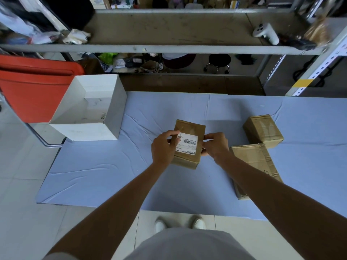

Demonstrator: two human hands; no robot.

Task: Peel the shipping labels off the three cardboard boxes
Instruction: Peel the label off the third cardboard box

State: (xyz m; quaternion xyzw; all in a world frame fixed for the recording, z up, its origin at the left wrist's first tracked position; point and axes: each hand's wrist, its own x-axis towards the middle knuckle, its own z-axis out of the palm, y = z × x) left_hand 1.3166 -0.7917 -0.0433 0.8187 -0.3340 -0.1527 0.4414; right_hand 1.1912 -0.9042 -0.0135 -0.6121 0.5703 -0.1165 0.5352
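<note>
A small brown cardboard box [190,128] stands in the middle of the blue-covered table, with a white shipping label [188,144] on its top face. My left hand [163,149] grips the box's left side, fingers lying over the label's left end. My right hand [216,145] holds the box's right side, thumb and fingertips pinched at the label's right edge. Two more brown boxes sit to the right: a small one [262,131] farther back and a longer one [253,162] partly under my right forearm. No label shows on either.
An open white box [110,117] stands at the table's back left corner. A red bin [35,87] is behind it. A metal shelf rack [169,48] runs across the back. The blue table cover [112,166] ends at a near edge above my shoes.
</note>
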